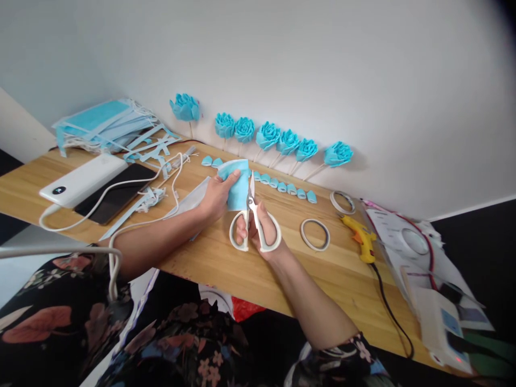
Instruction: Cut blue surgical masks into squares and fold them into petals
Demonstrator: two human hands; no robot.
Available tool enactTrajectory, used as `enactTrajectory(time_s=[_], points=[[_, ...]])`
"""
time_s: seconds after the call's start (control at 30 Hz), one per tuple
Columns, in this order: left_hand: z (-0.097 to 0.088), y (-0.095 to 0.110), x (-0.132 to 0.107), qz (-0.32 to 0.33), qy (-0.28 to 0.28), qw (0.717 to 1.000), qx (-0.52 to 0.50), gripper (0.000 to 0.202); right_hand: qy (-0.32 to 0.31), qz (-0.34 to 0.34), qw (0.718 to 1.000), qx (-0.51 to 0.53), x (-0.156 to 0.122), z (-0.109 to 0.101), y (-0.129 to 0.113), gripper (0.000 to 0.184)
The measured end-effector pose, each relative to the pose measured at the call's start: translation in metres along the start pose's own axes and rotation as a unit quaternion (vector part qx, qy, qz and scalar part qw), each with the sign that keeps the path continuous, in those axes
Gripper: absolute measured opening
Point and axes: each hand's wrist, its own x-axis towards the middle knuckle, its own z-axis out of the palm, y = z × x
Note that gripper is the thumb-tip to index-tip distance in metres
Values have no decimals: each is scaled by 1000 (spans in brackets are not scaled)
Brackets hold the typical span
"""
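White-handled scissors (252,203) in right hand (263,232), fingers closed through the loops, blades up against the right edge of a pale blue fabric piece (238,189). Left hand (215,196) pinches that piece, curved, upright, just above the wooden table (226,263). Beyond: a row of small blue petals (284,187), then blue roses (282,141) along the wall.

The left hand (217,194) pinches a light blue piece of mask fabric (237,185) above the wooden worktop (226,258), while the right hand (258,228) grips white-handled scissors (253,220) whose blades meet the fabric's right edge. Behind them lies a row of small blue petals (282,187) (folded, side by side), and blue fabric roses (278,137) lean against the wall. Two tape rings (315,234) and a yellow glue gun (362,236) sit to the right.
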Motion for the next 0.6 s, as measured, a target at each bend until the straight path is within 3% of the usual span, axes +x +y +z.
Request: enactTrajectory(time_s=[0.4,0.6], points=[[-1,7,7,-13,-21,999,-38,29,13,8,1000,21,0,3,-4,64],[-1,11,6,-11,10,1000,-21,35,-2,-24,999,31,2,1,0,53]])
